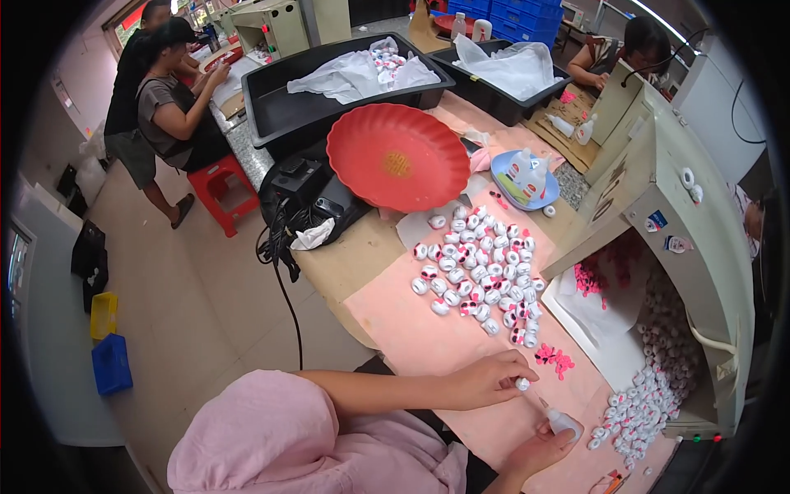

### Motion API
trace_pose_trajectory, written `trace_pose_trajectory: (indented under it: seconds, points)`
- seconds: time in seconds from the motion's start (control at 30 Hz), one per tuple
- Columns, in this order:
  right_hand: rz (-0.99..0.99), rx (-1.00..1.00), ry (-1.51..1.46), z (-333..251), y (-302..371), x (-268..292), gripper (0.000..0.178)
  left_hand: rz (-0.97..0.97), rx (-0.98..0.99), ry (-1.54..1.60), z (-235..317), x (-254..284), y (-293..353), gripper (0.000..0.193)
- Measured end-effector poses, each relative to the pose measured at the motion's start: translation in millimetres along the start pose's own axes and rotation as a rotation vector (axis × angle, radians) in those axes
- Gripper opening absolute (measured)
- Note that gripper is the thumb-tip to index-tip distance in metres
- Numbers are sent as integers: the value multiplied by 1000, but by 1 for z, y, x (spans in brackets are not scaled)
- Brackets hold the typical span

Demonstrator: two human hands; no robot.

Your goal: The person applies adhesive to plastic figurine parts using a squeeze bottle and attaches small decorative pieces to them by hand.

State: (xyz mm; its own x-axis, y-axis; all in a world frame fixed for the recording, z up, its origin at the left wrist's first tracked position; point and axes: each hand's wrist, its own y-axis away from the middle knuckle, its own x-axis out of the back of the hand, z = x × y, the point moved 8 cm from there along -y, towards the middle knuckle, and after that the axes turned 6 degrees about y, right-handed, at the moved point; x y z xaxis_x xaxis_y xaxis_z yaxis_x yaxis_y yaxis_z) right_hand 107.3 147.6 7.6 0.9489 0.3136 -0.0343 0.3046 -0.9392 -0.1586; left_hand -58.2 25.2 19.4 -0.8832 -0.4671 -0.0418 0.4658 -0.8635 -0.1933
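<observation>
My left hand [485, 381] pinches a small white piece [522, 384] between thumb and fingertips, above the pink work sheet [395, 305]. Close by on the right, my right hand [536, 453] is wrapped round a small translucent squeeze bottle [564, 425]. Its thin tip points up and left, just short of the white piece. Beyond my left hand lies a little pile of bright pink pieces [555, 361]. Farther off, many rounded white pieces [481, 267] with pink and black parts are spread over the sheet.
A red scalloped tray [444, 169], a blue dish [523, 200] with bottles and black bins [263, 123] stand at the back. On the right, a beige open-fronted machine [687, 177] shelters heaped white pieces [638, 424]. Co-workers sit left and far right. A red stool [216, 196] stands left.
</observation>
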Motion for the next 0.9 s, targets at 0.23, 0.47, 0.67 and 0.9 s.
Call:
trace_pose_trajectory:
  seconds: [0.23, 0.47, 0.67, 0.9]
  points:
    - [-17, 26, 18, 7, -2, 11, 36, 43, 23, -26, 6, 3, -3, 34]
    - [11, -15, 79, 3, 3, 5, 42, 57, 64, -59, -2, 4, -2, 32]
    - [-4, 65, 139, -3, 4, 11, 34, 32, 99, -28, -6, -6, -5, 34]
    - [-102, 141, 183, -19, 5, -2, 34, 72, 74, -9, -10, -1, -4, 37]
